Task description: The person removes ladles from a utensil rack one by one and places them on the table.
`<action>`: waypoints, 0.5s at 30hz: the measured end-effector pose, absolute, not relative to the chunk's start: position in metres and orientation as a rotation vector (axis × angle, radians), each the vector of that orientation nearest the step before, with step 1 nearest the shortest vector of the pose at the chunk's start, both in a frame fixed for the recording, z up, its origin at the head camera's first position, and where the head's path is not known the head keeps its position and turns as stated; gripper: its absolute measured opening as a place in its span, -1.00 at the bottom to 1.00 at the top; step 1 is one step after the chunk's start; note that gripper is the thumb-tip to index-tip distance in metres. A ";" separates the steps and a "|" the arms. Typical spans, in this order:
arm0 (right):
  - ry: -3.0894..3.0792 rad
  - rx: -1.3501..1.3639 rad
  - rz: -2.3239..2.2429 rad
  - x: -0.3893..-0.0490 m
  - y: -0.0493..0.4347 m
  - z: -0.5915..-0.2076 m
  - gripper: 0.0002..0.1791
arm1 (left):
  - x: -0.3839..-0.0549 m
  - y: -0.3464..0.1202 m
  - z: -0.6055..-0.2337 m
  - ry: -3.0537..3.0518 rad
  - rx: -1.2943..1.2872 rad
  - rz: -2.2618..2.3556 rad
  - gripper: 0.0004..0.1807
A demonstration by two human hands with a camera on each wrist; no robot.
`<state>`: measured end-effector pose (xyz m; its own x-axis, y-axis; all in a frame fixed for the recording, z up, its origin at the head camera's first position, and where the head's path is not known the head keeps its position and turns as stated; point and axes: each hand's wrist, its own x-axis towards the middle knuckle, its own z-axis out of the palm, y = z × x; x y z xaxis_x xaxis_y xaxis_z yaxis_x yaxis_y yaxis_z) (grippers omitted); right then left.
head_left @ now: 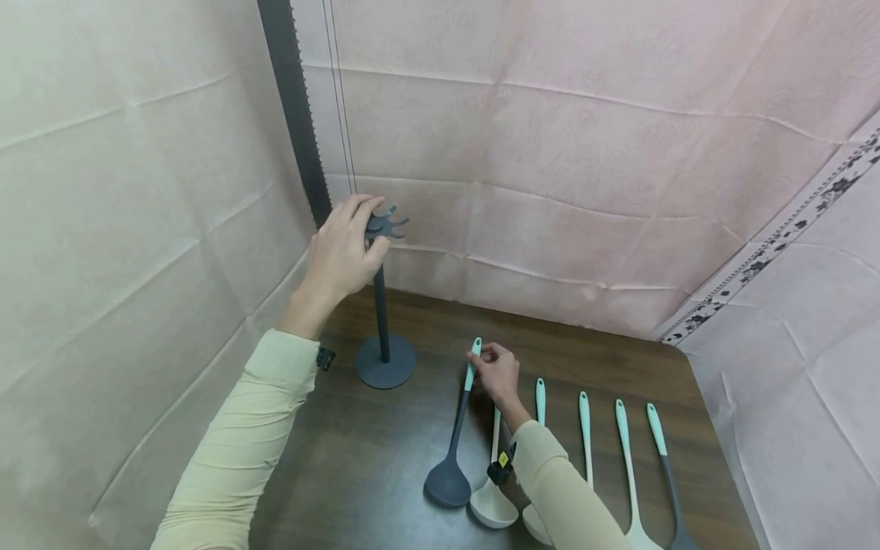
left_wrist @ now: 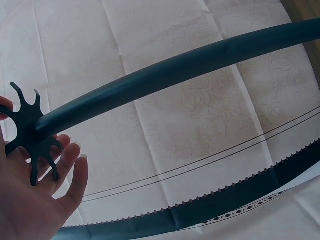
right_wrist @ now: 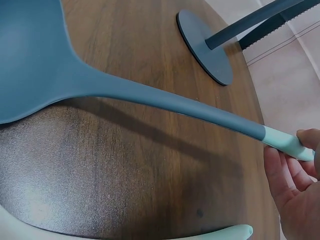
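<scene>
A dark grey-blue utensil stand (head_left: pixel 381 309) with a round base and a hooked top stands upright at the back left of the table. My left hand (head_left: pixel 344 248) holds its top from above, thumb and fingers around the hook rack (left_wrist: pixel 31 125). With its thumb and fingers, my right hand (head_left: pixel 500 376) pinches the mint-green handle end of a dark ladle (head_left: pixel 450 481). In the right wrist view the ladle's stem (right_wrist: pixel 150 99) slants over the wood, casting a shadow below it. The handle end is raised, and the bowl is low near the tabletop.
Right of the dark ladle lies a white ladle (head_left: pixel 493 507), partly under my right arm. Several more mint-handled utensils (head_left: pixel 622 428) lie in a row, including a dark one (head_left: pixel 672 489) at the far right. Cloth-covered walls (head_left: pixel 516 191) enclose the brown wooden table (head_left: pixel 344 458).
</scene>
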<state>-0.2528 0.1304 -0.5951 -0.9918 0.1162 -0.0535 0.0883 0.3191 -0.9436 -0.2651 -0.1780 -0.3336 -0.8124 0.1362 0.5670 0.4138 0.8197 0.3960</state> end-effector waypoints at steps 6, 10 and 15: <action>-2.546 -0.173 1.776 -0.253 0.130 -0.596 -0.75 | -0.265 -0.179 -0.334 -2.485 -0.394 -0.688 -0.27; -2.554 -0.176 1.769 -0.253 0.129 -0.598 -0.75 | -0.266 -0.179 -0.335 -2.496 -0.398 -0.686 -0.27; -2.558 -0.174 1.756 -0.254 0.127 -0.600 -0.75 | -0.268 -0.179 -0.335 -2.484 -0.409 -0.684 -0.27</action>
<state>-0.2542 0.1273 -0.5998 -0.9932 0.1113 -0.0354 0.0730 0.3552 -0.9319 -0.2679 -0.1794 -0.3354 -0.8156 0.1444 0.5603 0.4109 0.8262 0.3854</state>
